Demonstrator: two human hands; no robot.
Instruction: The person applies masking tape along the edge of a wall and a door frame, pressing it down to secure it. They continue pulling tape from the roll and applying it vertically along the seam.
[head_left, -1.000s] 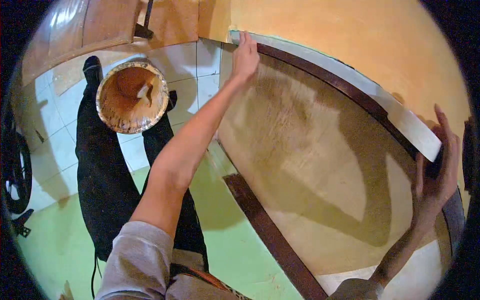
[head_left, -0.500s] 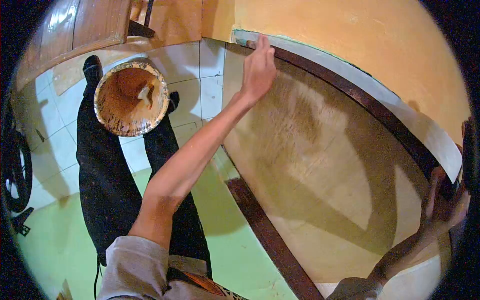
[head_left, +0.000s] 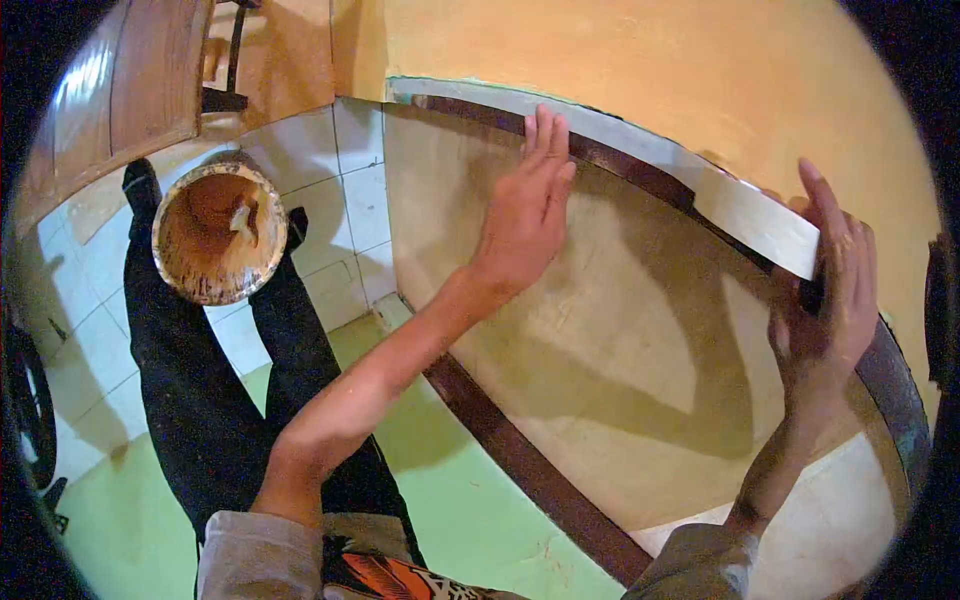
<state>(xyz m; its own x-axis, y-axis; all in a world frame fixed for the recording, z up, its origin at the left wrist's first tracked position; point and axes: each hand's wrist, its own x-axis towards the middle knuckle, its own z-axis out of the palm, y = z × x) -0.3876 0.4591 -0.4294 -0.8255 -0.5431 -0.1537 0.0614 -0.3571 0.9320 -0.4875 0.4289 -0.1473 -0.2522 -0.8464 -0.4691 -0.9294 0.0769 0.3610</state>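
Note:
My left hand (head_left: 525, 215) lies with its fingers stretched out, the tips over the dark brown trim (head_left: 620, 165) and the pale grey band (head_left: 470, 92) above it. On the right, my right hand (head_left: 830, 290) grips the end of a flat white strip (head_left: 760, 225), with its index finger pointing up along the wall. The strip runs from the band toward this hand and partly covers the trim. A small dark part shows at my right palm; I cannot make out what it is.
An orange wall (head_left: 620, 50) rises above the trim, with a beige panel (head_left: 600, 330) below. A paint-stained bucket (head_left: 215, 270) stands between my feet, something pale inside. Wooden furniture (head_left: 150, 80) is at upper left, and a black wheel-like object (head_left: 35, 400) at the left edge.
The view has shifted to the right. My left hand has moved right along the trim, its fingers now flatter. My right hand and the strip's end appear farther left in view.

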